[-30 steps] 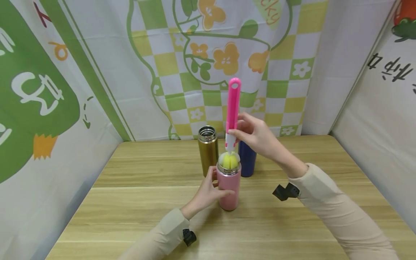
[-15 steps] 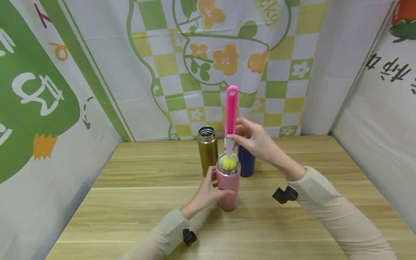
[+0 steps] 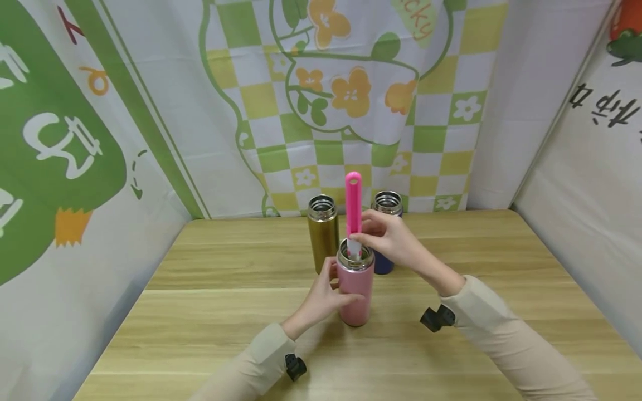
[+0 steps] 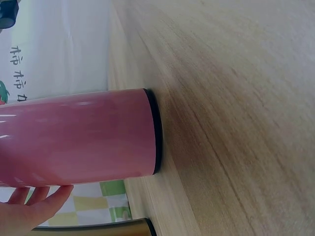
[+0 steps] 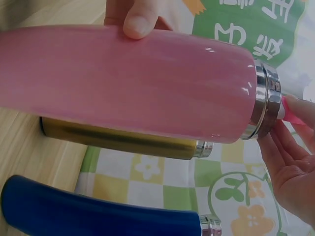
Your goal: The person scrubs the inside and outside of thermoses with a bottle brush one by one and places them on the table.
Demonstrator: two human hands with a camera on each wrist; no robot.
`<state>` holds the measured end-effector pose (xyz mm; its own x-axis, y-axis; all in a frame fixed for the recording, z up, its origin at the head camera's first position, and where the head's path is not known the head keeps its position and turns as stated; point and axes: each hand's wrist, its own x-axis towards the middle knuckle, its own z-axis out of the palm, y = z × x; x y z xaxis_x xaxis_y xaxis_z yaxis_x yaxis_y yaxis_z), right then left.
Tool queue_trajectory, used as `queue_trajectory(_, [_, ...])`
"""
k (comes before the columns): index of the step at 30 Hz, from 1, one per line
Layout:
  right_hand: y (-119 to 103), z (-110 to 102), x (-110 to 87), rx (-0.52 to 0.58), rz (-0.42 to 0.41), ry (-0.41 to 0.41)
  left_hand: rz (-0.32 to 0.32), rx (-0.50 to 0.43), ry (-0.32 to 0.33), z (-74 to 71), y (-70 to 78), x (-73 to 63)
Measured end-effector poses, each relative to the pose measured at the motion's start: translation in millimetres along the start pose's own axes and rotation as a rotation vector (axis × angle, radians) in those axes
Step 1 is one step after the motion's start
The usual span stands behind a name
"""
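Observation:
A pink thermos bottle [image 3: 355, 298] with a steel neck stands upright and uncapped on the wooden table. My left hand [image 3: 323, 295] grips its body from the left, thumb across the front; in the left wrist view those fingers [image 4: 51, 201] lie along its side. With my right hand [image 3: 388, 238] I pinch the bottle brush [image 3: 353, 206] low on its pink handle, just above the bottle mouth. The brush's sponge head is hidden inside the bottle. In the right wrist view the right hand [image 5: 293, 157] is close beside the steel neck.
Behind the pink bottle stand two more uncapped bottles, a gold one [image 3: 324, 236] at left and a dark blue one [image 3: 385, 262] at right, partly covered by the right hand. Printed cloth [image 3: 241, 111] walls off the wooden table [image 3: 210, 250] at the back and sides.
My right hand has moved down with the brush, and the yellow sponge head has sunk from the mouth into the pink bottle. The left hand keeps its hold on the bottle.

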<state>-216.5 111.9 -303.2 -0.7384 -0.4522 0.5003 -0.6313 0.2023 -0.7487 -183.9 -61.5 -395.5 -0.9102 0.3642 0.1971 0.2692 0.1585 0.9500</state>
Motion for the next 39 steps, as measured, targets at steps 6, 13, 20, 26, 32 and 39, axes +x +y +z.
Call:
queue_trajectory(6, [-2, 2, -1.2, 0.026, 0.003, 0.023, -0.004, 0.027, 0.005, 0.4, 7.6, -2.2])
queue_trajectory(13, [-4, 4, -0.2, 0.045, 0.006, 0.032, 0.021, 0.016, -0.002, 1.4, 5.8, 0.3])
queue_trajectory(20, [-6, -4, -3.0, 0.191, -0.036, 0.086, 0.097, 0.033, 0.033, -0.8, -11.0, 7.3])
queue_trajectory(26, [-10, -17, -13.4, 0.258, -0.016, 0.129, 0.155, 0.173, 0.076, -10.8, -12.6, 6.1])
queue_trajectory(32, [-10, -26, -26.5, 0.236, 0.004, 0.214, 0.202, 0.272, 0.069, -21.7, -1.3, 3.7])
queue_trajectory(39, [-6, -26, -42.1, 0.318, 0.069, 0.275, 0.258, 0.401, 0.069, -32.2, 9.4, 0.3])
